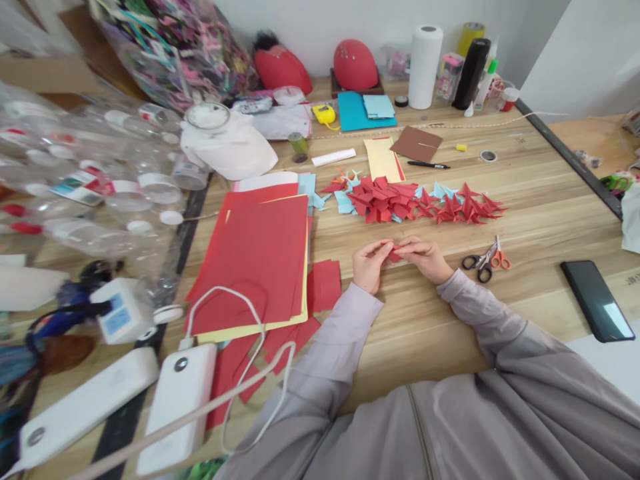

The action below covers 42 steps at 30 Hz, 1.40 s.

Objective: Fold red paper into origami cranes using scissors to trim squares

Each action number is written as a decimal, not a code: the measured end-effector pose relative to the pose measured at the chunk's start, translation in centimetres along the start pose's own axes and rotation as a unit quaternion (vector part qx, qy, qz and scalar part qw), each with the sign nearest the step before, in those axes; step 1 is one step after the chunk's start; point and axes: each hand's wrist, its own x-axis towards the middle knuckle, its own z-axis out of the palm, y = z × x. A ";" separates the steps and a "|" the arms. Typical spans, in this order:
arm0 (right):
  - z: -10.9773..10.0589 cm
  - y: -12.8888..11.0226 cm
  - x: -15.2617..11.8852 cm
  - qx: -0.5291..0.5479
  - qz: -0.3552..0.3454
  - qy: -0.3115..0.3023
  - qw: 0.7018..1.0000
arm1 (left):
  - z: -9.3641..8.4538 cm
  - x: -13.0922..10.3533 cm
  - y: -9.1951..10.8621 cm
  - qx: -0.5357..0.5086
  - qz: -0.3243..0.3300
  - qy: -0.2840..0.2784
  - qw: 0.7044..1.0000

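Observation:
Between my two hands is a small folded piece of red paper (393,253), mostly covered by the fingers. My left hand (369,265) pinches its left side, and my right hand (424,257) pinches its right side, just above the wooden tabletop. Beyond the hands lies a heap of folded red paper cranes (383,200), with light blue cranes (443,191) among them. To the left sit small red paper squares (325,285) and a stack of large red sheets (260,260). Two pairs of scissors (487,259) rest right of my right hand.
Plastic bottles (110,173) crowd the left side. White power banks (177,407) with a cable lie at front left, and a phone (597,300) is at right. A white roll (425,67), a tape measure (326,115) and blue paper (365,111) stand or lie at the back.

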 end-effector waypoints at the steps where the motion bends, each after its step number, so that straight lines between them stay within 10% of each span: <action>1: 0.0 0.0 0.0 -0.001 0.000 0.000 1.000 | 0.0 0.0 0.0 0.001 0.002 -0.002 1.000; 42: -0.1 -0.2 0.2 -0.037 0.122 0.006 0.992 | -0.2 0.0 -0.1 0.032 -0.002 0.004 0.999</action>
